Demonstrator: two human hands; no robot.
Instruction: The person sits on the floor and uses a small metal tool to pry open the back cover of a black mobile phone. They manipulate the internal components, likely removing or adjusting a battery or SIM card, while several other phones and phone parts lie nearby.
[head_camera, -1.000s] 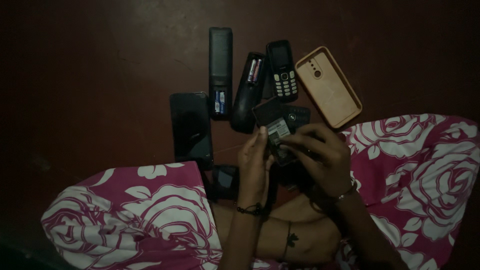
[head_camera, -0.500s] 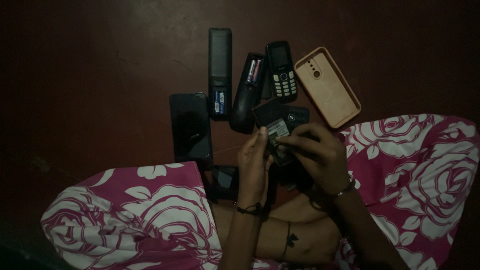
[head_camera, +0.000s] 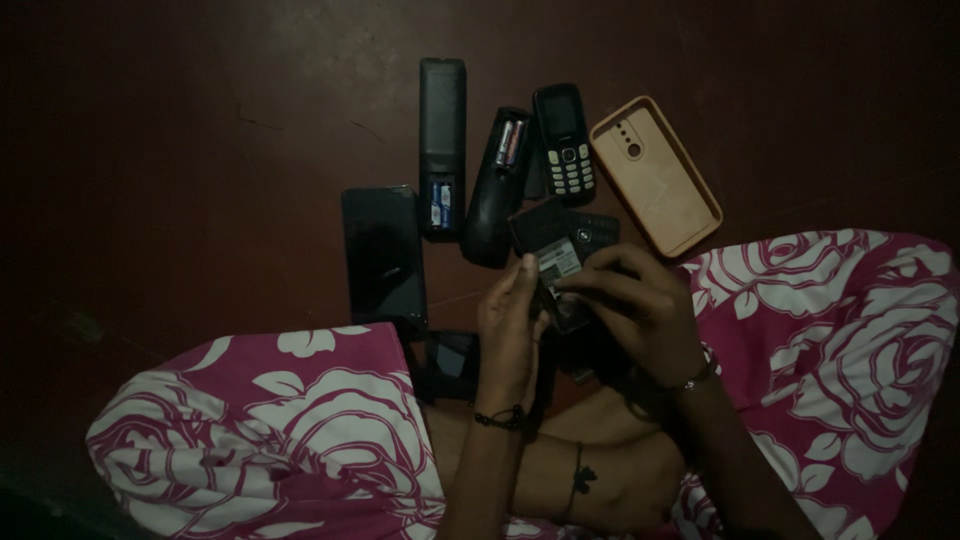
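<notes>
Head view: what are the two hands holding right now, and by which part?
Both hands share one small dark phone, back up. The left hand grips its left edge; the right hand pinches its near end with the fingers.

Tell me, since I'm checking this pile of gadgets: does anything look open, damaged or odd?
Yes. Two remotes lie face down with battery covers off, cells exposed. The tan phone case lies empty. Both hands hold a small black phone with its back open.
</notes>
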